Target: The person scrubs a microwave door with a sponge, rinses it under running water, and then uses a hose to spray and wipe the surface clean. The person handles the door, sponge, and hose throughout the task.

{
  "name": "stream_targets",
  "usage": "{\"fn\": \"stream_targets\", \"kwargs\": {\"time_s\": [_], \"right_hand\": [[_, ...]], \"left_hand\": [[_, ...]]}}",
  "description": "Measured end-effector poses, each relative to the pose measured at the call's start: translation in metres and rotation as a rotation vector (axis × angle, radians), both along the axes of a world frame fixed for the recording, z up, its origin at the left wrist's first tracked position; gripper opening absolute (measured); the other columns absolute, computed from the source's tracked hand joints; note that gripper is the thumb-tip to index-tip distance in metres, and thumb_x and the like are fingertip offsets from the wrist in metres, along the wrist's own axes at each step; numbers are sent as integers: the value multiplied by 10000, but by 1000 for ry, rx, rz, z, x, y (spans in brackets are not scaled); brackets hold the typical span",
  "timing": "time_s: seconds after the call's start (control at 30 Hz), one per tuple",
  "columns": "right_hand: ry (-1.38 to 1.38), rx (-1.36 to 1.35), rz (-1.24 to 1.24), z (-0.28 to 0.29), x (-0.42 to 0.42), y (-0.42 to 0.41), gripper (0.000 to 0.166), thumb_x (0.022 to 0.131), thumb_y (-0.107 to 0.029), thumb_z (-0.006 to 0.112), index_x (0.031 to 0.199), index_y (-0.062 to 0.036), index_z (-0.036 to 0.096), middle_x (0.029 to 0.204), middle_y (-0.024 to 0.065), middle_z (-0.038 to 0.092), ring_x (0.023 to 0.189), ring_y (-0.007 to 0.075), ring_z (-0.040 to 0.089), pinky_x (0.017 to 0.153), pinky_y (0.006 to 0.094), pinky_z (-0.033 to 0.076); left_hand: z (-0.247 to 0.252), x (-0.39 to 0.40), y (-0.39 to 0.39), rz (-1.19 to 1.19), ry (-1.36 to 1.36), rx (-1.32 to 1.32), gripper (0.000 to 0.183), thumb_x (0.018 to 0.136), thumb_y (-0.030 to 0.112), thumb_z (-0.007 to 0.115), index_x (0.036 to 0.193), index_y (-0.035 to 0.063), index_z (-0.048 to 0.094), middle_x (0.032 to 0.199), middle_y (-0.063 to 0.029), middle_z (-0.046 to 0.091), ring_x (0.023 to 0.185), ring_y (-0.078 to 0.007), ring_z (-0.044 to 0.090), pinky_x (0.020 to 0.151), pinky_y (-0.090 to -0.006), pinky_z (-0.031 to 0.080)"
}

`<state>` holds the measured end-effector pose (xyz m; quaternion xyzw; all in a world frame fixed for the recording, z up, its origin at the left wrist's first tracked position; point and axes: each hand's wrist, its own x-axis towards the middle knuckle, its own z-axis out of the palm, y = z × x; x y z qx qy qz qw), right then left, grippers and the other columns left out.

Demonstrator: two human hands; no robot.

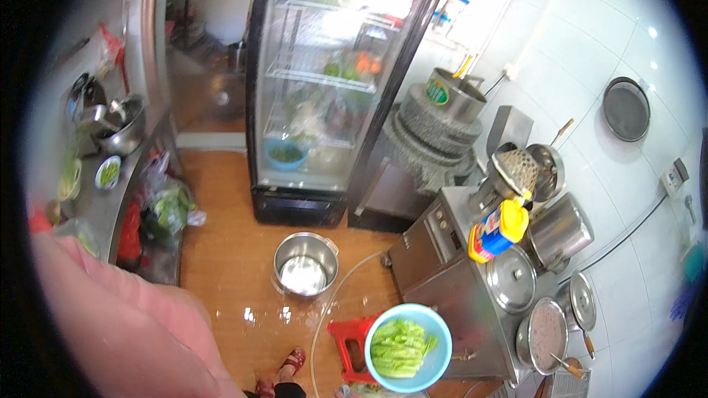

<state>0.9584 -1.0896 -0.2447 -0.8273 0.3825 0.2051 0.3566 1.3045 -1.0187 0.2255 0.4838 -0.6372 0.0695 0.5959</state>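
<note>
Neither of my hands can be made out. Pink cloth (138, 320) fills the lower left, close to the camera. Before me a light blue plastic basin (447, 342) holds cut pale green leafy vegetables (401, 347) and rests on a red plastic stool (348, 331). To its upper left, a steel pot (306, 263) with two side handles stands on the wet brown floor, with a little clear liquid or glare inside. A foot in a red sandal (293, 361) shows at the bottom. A small blurred shape is cut off by the bottom edge beside the basin; I cannot tell what it is.
A hose (326, 309) curves across the floor. At right, a steel counter (498, 337) bears a yellow-capped jug (498, 230), lids and a pan of pinkish food (545, 334). A glass-door fridge (315, 94) and stone mill (437, 127) stand ahead. Bagged vegetables (168, 213) lie below the left counter.
</note>
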Motion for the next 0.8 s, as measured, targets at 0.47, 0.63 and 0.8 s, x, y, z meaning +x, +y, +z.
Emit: {"fn": "stream_targets", "kwargs": {"time_s": [0.47,0.63,0.8], "right_hand": [[-479,401,-738,153,234,-193,423,920,-458,519,1090,-106,680,763,23,625,649,126,571,572,268,470],[-680,321,-674,121,235,-245,397,948,-384,490,1099,-43,626,727,35,614,592,114,564,530,257,473],[-884,-247,-314,7,220,-401,286,935,-292,494,1027,-51,619,854,87,642,744,198,615,698,343,505]], "left_hand": [[20,133,-139,-50,4,61,408,813,100,605,1190,38,462,847,-73,567,661,-134,543,574,-259,457],[39,170,-170,52,-30,48,405,811,68,598,1195,40,470,853,-71,566,665,-132,543,576,-260,459],[55,230,-234,68,-102,-154,406,810,36,592,1199,42,478,858,-68,565,669,-130,543,578,-261,461]]}}
